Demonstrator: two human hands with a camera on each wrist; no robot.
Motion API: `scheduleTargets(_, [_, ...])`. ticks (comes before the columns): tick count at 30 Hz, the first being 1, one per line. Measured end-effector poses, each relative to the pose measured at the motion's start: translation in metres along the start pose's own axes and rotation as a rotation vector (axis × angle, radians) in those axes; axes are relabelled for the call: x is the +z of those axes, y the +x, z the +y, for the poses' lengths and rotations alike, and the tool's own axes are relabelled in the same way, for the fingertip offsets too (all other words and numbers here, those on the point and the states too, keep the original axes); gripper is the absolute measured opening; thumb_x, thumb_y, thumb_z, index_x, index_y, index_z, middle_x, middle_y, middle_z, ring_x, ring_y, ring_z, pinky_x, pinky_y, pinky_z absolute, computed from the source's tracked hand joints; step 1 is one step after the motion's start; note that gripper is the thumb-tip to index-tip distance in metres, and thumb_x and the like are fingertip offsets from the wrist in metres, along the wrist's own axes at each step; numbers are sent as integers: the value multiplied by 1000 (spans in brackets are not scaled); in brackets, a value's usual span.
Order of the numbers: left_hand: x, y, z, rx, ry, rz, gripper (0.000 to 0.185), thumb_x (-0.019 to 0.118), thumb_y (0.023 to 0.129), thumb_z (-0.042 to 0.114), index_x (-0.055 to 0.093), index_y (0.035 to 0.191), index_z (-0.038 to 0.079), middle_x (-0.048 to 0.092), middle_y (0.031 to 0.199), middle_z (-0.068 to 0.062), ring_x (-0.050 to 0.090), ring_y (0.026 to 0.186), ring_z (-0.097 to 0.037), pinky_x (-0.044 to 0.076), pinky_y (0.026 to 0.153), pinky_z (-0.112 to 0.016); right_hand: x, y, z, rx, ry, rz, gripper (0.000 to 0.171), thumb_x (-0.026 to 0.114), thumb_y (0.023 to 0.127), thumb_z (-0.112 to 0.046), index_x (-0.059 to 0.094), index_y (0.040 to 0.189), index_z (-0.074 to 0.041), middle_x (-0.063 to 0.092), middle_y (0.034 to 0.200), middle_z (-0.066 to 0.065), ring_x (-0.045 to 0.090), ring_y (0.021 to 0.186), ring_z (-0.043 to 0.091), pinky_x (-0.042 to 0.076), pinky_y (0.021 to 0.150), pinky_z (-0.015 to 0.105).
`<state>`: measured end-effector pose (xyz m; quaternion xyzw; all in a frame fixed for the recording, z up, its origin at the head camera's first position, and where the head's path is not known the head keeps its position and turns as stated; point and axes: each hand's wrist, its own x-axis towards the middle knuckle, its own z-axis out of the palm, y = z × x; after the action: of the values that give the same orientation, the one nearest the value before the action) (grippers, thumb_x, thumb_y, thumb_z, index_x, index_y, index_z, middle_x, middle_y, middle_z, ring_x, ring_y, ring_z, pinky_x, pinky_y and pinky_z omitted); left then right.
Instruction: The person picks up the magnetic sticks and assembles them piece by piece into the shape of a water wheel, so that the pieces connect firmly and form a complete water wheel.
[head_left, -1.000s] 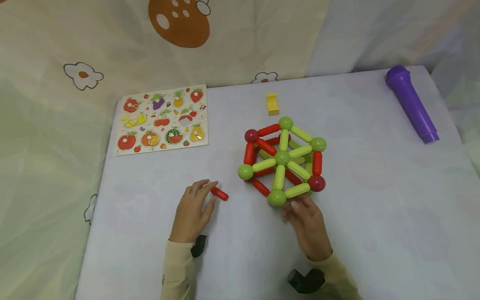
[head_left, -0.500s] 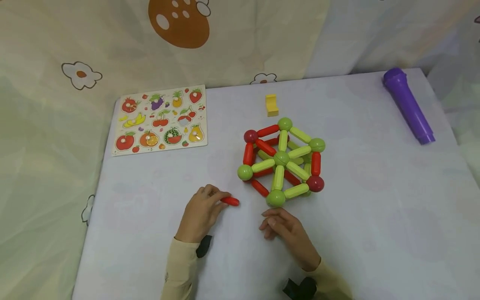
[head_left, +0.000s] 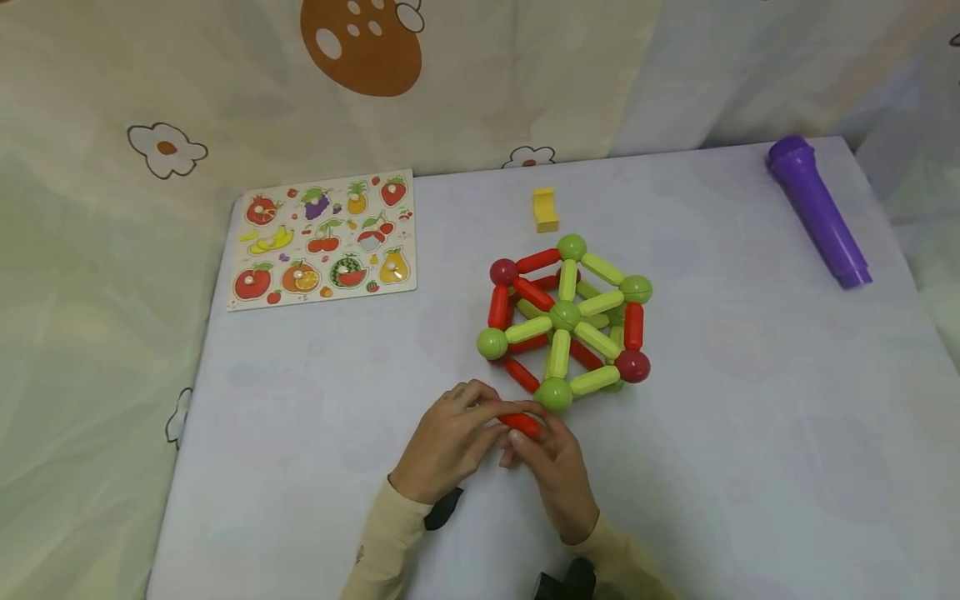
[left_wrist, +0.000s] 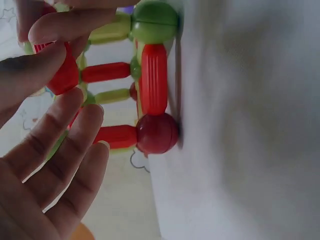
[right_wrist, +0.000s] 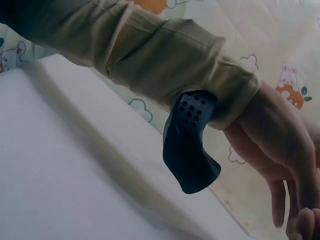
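- Your left hand [head_left: 450, 437] and your right hand [head_left: 551, 462] meet low in the middle of the head view.
- Both pinch one red stick [head_left: 521, 423] between their fingertips.
- The red stick is just below the ball-and-stick toy [head_left: 566, 321], close to its nearest green ball [head_left: 555, 393].
- A fruit puzzle [head_left: 322, 239] lies at the upper left, a purple tube [head_left: 817, 208] at the upper right.

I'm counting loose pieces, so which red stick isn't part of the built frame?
The red stick pinched between the left hand and right hand, just in front of the frame. Every other red stick is joined to balls.
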<state>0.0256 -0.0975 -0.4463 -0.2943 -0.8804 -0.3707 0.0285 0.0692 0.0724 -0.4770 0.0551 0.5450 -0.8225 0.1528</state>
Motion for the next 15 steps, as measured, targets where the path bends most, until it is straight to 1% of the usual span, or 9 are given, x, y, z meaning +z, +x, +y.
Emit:
scheduleTargets(2, [0, 1, 0, -18, -7, 2, 33, 76, 82, 14, 66, 114, 15, 63, 96, 4, 59, 88, -12, 48, 74, -26, 1, 0, 2, -20, -22, 56, 32, 54, 97, -7, 46, 126, 4, 67, 93, 3, 62, 74, 15, 54, 70, 29])
scheduleTargets(4, [-1, 3, -1, -69, -7, 25, 33, 76, 83, 18, 62, 113, 13, 65, 96, 3, 61, 88, -12, 50, 76, -27, 0, 0, 3, -27, -75, 90, 29, 54, 97, -9, 51, 123, 4, 66, 93, 9, 63, 75, 17, 55, 70, 31])
scheduleTargets(6, [-3, 7, -6, -154, 8, 58, 32, 74, 85, 23, 59, 111, 11, 66, 97, 1, 62, 90, -13, 52, 78, -30, -3, 2, 3, -25, -155, 92, 27, 56, 97, -11, 55, 120, 2, 66, 95, 13, 65, 77, 19, 55, 71, 32])
scheduleTargets(8, [-4, 11, -13, -245, 34, 64, 35, 72, 87, 27, 57, 114, 10, 65, 103, -1, 61, 97, -14, 52, 83, -33, -7, 5, 3, -17, -238, 69, 26, 57, 96, -14, 58, 119, -3, 65, 100, 16, 67, 81, 21, 55, 74, 33])
scheduleTargets(10, [-1, 17, -23, -316, 56, 23, 40, 69, 89, 30, 56, 121, 10, 62, 115, -3, 58, 106, -17, 51, 89, -36, -10, 7, 3, -13, -314, 35, 28, 60, 95, -17, 59, 120, -6, 64, 108, 15, 68, 89, 22, 55, 79, 32])
scheduleTargets(12, [2, 23, -32, -352, 45, -40, 50, 68, 89, 33, 53, 131, 10, 58, 126, -4, 53, 116, -20, 48, 96, -39, -13, 8, 3, -15, -399, 9, 31, 61, 94, -21, 59, 123, -10, 63, 118, 9, 67, 95, 19, 54, 82, 29])
scheduleTargets(13, [5, 26, -35, -363, 23, -72, 53, 68, 89, 34, 51, 134, 11, 56, 129, -4, 52, 118, -20, 46, 98, -40, -15, 9, 3, -26, -443, 0, 33, 62, 94, -23, 59, 124, -11, 61, 121, 6, 65, 98, 18, 53, 82, 28])
scheduleTargets(15, [9, 33, -41, -374, -47, -99, 51, 68, 89, 33, 53, 133, 11, 57, 127, -3, 53, 115, -19, 46, 97, -39, -18, 9, 4, -69, -534, -9, 36, 63, 93, -23, 59, 127, -12, 60, 126, 3, 63, 101, 15, 53, 80, 27])
